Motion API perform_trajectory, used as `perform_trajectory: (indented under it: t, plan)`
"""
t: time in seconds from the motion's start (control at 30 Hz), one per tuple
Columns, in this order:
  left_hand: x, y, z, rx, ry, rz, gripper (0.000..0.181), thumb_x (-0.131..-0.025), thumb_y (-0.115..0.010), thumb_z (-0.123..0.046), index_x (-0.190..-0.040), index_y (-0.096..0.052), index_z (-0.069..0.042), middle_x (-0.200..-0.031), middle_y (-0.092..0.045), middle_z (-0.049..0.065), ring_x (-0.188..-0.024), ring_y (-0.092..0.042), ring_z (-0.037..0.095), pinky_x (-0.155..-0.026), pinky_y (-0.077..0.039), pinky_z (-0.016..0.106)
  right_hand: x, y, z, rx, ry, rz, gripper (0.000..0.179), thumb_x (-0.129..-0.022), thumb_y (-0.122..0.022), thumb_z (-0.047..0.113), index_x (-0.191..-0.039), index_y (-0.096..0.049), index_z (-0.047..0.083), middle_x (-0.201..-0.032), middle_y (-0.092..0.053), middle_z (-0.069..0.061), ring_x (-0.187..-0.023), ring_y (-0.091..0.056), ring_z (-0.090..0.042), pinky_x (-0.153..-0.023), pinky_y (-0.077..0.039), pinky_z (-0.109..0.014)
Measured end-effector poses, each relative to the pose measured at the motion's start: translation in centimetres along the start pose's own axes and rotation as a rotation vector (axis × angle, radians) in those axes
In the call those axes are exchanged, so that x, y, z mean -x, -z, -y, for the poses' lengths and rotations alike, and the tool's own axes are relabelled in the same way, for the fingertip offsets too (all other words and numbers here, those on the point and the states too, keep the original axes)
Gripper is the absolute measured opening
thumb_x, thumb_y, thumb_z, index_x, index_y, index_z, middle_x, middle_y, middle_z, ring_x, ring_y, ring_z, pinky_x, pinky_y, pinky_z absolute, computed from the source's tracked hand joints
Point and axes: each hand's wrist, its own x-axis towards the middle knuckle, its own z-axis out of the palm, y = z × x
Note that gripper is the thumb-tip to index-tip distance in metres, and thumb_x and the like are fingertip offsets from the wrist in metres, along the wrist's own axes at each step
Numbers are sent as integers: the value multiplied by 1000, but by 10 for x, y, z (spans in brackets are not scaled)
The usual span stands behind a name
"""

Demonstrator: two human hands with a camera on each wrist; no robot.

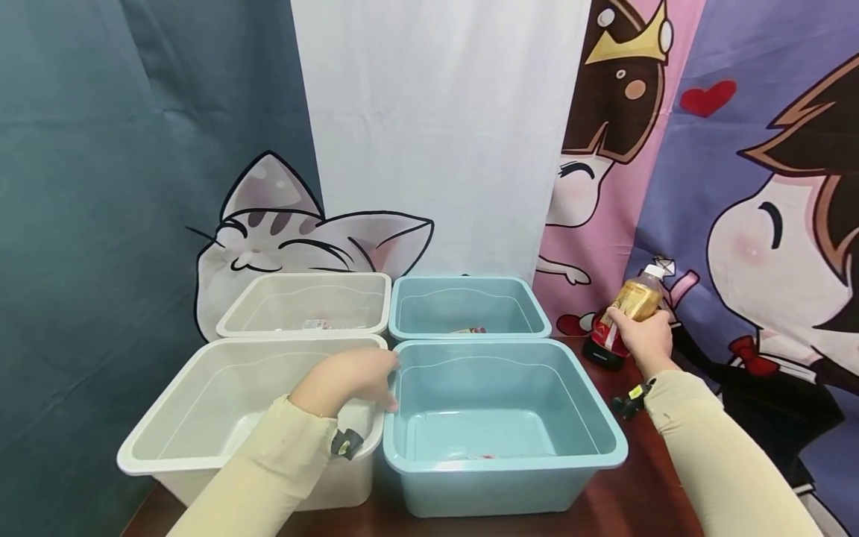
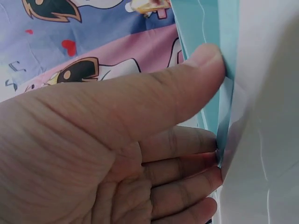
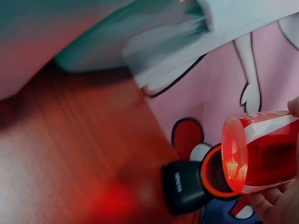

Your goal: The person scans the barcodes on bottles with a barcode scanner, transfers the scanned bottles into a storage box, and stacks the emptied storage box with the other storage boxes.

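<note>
My right hand (image 1: 647,341) grips a plastic drink bottle (image 1: 636,297) with a white cap and a gold and red label. The bottle tilts, cap up and to the right, its base close to a black scanner-like device (image 3: 184,186) with an orange ring. Red light glows through the bottle's lower part in the right wrist view. My left hand (image 1: 352,379) rests at the adjoining rims of the front white bin (image 1: 168,414) and front blue bin (image 1: 503,486). In the left wrist view its thumb and loosely straight fingers (image 2: 180,193) touch the rim area.
Behind stand a second white bin (image 1: 302,280) and a second blue bin (image 1: 463,283), with small packages (image 1: 315,324) showing inside. All the bins stand on a reddish-brown table (image 1: 647,447). A cartoon-printed curtain (image 1: 436,134) hangs right behind them.
</note>
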Motion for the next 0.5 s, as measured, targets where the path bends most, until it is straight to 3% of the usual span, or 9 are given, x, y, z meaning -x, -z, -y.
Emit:
perform_trajectory:
  t: [0.27,0.5]
  plan:
    - [0,-1,3,5,-8,-13,67,-70,-79,-32,-126,-55,-4,-133,-48,10,-119,-47,26,-98,-36,41,10,-5,-13,91,-68,25,115,-65,-58,74,-136,-19,-7,-124,-39,-33,-110,-43,-48,-90,-36,-55]
    - [1,-1,3,22,7,-11,66,-69,-80,-31,-125,-55,-6,-122,-56,8,-109,-53,23,-94,-40,42,10,-9,-17,99,-80,24,117,-65,-57,74,-137,-15,-7,-127,-34,-34,-111,-40,-49,-91,-35,-56]
